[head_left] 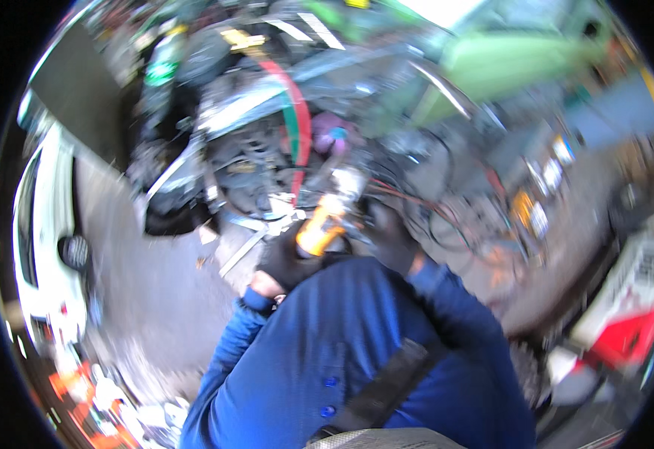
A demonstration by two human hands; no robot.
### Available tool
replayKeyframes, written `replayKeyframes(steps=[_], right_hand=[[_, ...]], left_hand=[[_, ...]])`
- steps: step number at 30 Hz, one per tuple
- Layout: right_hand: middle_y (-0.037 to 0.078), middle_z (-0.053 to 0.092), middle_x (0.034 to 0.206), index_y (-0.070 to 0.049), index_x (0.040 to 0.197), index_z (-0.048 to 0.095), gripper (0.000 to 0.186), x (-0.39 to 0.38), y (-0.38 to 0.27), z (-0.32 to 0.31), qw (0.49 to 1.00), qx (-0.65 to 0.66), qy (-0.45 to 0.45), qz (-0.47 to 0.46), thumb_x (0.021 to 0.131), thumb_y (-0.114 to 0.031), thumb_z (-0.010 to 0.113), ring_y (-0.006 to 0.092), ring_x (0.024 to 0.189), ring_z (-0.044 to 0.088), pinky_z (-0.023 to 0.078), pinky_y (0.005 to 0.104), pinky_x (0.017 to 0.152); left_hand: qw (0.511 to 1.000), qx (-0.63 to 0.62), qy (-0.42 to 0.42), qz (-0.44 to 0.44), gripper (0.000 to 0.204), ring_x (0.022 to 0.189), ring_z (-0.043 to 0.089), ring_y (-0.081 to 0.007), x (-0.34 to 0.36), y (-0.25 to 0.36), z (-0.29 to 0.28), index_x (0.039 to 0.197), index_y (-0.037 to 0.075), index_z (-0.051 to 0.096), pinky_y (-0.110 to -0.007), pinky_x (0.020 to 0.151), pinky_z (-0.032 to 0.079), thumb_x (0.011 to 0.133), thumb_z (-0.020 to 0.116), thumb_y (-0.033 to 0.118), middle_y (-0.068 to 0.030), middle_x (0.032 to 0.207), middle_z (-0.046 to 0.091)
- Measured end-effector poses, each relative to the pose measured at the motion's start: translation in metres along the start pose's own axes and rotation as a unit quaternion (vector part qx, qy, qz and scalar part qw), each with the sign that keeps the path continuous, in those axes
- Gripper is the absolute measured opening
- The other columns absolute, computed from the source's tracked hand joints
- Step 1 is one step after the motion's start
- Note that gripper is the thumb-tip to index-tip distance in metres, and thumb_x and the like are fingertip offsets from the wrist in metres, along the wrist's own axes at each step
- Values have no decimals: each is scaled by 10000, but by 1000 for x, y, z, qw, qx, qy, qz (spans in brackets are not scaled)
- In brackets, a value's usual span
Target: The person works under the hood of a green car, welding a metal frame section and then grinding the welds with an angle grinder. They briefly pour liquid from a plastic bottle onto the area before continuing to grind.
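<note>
Both my hands wear dark gloves and are close together in front of my body. My left hand [286, 259] is closed round the lower end of a yellow tool with a silvery head [319, 230]; blur hides its exact kind. Just to the right of the tool is my right hand [391, 238], its fingers smeared by motion, so I cannot tell whether it touches the tool. Beyond the hands lie dark tangled parts [248, 161], a curved red strip [300, 123] and a purple object [334, 133] with a blue-green middle.
Thin cables [439, 213] trail to the right of my hands. Green panels [514, 63] stand at the far right, and cans or bottles [544, 176] stand below them. At the far left a dark flat panel [80, 93] leans near a white car [50, 232]. Red-and-white packaging [630, 307] lies at right.
</note>
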State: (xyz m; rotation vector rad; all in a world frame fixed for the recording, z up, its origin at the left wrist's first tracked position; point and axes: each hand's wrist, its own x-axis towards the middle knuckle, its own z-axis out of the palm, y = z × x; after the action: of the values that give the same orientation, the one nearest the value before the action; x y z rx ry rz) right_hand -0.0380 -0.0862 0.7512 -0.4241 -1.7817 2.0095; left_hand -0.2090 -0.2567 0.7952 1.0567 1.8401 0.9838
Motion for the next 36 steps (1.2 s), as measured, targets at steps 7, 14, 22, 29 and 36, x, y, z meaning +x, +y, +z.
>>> replayKeyframes(steps=[7,14,22,29,36], right_hand=[[113,697,1289,43,1518,504,622,40,-39,-36,995,-88,4,-39,1105,-412,598,172,1194,647,517,337,1006],[193,676,1392,26,1526,519,586,172,-135,-80,967,-224,-40,-117,1063,-297,680,273,1267,679,503,390,1130],[215,683,1375,-34,1500,556,636,315,-160,24,740,-533,-94,-399,982,-331,774,348,1261,675,517,422,1087],[222,624,1421,-127,1567,490,712,429,-131,95,626,-665,-117,-390,948,-335,775,418,1312,606,482,493,1130],[163,540,1562,-207,1637,402,783,528,-88,171,452,-796,-92,-391,924,-251,721,380,1425,535,407,535,1186]], left_hand=[[988,29,117,92,708,1141,705,-193,-26,-18,-20,1404,-6,635,-389,1006,562,811,936,238,-126,1226,756],[926,120,355,39,763,1004,722,-223,-109,-24,-78,1334,-13,629,-383,880,590,682,986,162,-135,1175,737],[881,68,463,-62,616,1070,682,-169,-105,-54,-195,1362,-36,645,-346,966,542,832,910,130,-98,1185,736],[885,15,462,52,544,988,682,-159,-32,-106,-249,1303,-13,664,-331,901,544,872,886,234,-81,1119,736],[862,14,507,0,611,949,734,-236,50,-139,-282,1228,-35,710,-384,873,568,819,915,370,-185,1087,770]])
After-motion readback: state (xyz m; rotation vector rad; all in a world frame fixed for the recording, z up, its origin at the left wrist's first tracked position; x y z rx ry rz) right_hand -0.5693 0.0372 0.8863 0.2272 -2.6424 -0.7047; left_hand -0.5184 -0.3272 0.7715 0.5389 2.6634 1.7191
